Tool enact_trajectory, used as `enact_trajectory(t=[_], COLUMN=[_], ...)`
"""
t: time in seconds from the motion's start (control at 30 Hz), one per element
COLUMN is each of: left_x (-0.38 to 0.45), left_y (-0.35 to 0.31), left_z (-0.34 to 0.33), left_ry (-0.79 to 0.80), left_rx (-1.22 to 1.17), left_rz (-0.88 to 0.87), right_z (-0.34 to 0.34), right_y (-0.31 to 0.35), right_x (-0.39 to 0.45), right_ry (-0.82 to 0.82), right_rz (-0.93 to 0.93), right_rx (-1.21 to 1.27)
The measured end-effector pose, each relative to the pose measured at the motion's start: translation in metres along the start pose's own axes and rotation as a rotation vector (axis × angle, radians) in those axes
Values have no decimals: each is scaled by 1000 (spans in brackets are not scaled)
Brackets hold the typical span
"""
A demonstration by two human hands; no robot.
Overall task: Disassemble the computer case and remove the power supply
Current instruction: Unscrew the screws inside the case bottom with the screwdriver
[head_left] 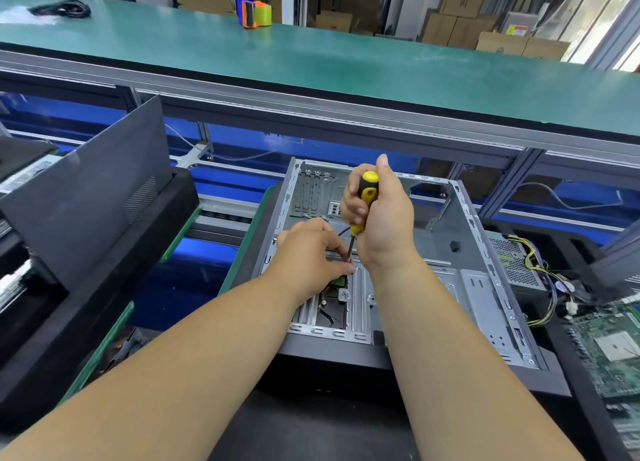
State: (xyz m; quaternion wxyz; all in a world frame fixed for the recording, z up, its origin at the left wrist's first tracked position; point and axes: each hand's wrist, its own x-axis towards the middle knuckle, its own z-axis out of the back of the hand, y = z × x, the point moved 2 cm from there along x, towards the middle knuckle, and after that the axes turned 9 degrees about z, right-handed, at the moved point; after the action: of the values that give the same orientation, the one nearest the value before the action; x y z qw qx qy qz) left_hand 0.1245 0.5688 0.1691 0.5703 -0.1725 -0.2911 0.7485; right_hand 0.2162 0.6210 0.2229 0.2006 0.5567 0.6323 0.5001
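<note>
1. While the right hand [381, 218] gripped the yellow-and-black screwdriver [362, 202] upright by its handle, the shaft ran down into the open computer case [450, 252], with the tip hidden behind the left hand's fingers.
2. Down at the shaft's lower end, the left hand [311, 252] had its fingers curled and pinched together around the shaft, near a small green board [337, 282] on the case floor.
3. Lying on its side with the open face upward, the case sat on a dark bench [311, 426] directly before the person, and both forearms crossed its near edge and covered much of the interior.
4. Already out of the case, the power supply [516, 263] rested just beside the case's right wall, with its bundle of coloured cables [550, 287] spilling toward the near right.
5. A green motherboard [613, 343] lay at the far right, near those cables.
6. A dark side panel [93, 190] leaned tilted at the left over a black tray [104, 280].
7. Beyond the case ran a long green conveyor bench [346, 69], which carried an orange-and-green tape dispenser [256, 13] and a coiled black cable [62, 8].
8. Cardboard boxes [464, 13] were stacked behind it.
</note>
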Motion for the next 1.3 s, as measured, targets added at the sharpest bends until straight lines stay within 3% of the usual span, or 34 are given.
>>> enact_trajectory(t=[0.17, 0.53, 0.8, 1.3], left_x=[0, 0, -1, -2], left_y=[-1, -1, -1, -1], left_z=[0, 1, 2, 1], left_ry=[-1, -6, 5, 4], left_rx=[-11, 21, -8, -6], left_rz=[-10, -11, -7, -3], right_z=[9, 2, -2, 10], right_y=[1, 0, -2, 2], right_x=[-3, -3, -9, -4], right_ry=[82, -19, 103, 88], right_rz=[45, -60, 70, 64], right_rx=[32, -39, 21, -84])
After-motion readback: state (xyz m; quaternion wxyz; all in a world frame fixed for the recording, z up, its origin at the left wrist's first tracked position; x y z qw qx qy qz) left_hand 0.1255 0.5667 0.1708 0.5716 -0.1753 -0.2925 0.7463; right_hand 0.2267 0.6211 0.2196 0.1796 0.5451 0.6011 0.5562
